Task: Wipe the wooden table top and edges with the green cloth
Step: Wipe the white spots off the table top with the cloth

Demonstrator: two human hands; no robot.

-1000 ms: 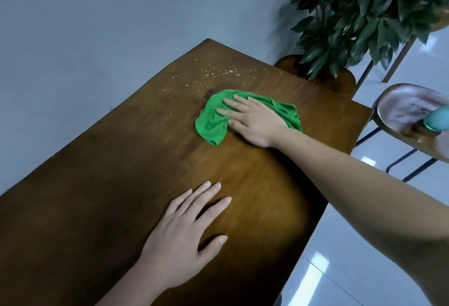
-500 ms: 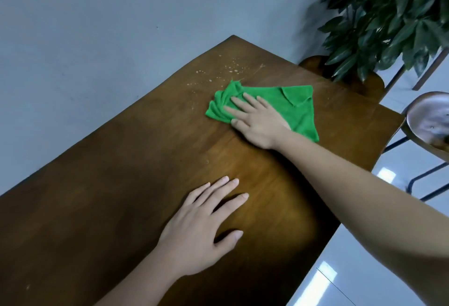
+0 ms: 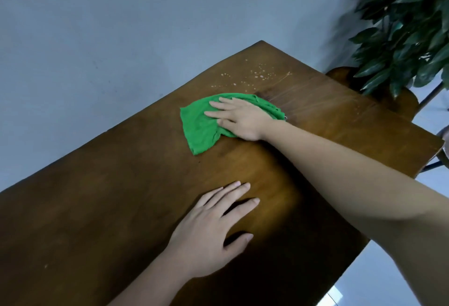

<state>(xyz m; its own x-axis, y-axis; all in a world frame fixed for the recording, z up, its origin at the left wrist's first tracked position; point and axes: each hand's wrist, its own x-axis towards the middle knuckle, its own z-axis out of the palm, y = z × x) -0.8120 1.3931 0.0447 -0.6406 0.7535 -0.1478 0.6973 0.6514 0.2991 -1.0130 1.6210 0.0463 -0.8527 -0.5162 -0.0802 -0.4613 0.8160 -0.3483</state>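
Observation:
The dark wooden table (image 3: 102, 203) runs from the lower left to a far corner at the upper middle. A bunched green cloth (image 3: 200, 128) lies on its far half. My right hand (image 3: 239, 117) presses flat on the cloth with fingers spread, pointing left. My left hand (image 3: 213, 230) rests flat and bare on the near part of the top, holding nothing. Pale droplets (image 3: 257, 76) speckle the wood just beyond the cloth, near the far corner. Faint wipe streaks (image 3: 315, 101) show to the right of the cloth.
A grey wall (image 3: 109, 38) runs along the table's left long edge. A leafy plant (image 3: 408, 26) in a brown pot (image 3: 340, 75) stands past the far right edge. Glossy white floor (image 3: 379, 281) lies to the right of the table.
My right hand has swept the cloth leftward across the far part of the table, and the cloth has bunched into a rounder shape. The left hand stays planted.

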